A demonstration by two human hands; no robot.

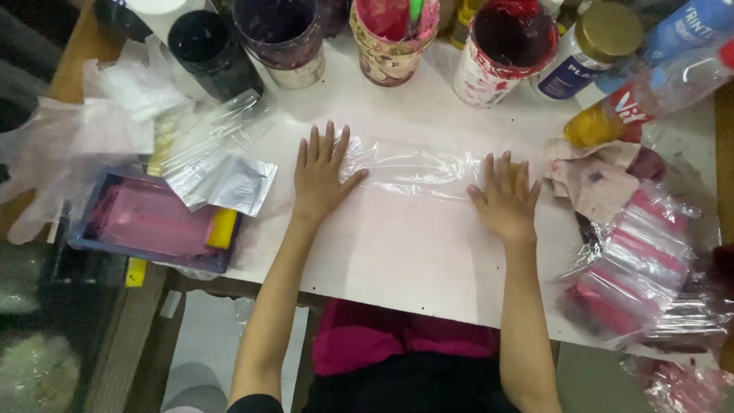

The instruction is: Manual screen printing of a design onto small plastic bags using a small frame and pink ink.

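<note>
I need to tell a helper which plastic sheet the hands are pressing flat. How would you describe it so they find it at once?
Start at the white board covering the table. On its middle, below the row of paint pots, lies a clear plastic sheet stretched flat between the left hand and the right hand. Unlike the crumpled bags at the left, it is spread out, empty and pinned by both palms.

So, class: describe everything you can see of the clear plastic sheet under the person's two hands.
The clear plastic sheet is thin, glossy and wrinkled, like a film or bag. It lies flat on the white table, stretched sideways. The left hand presses its left end, the right hand its right end, both with fingers spread.
</note>
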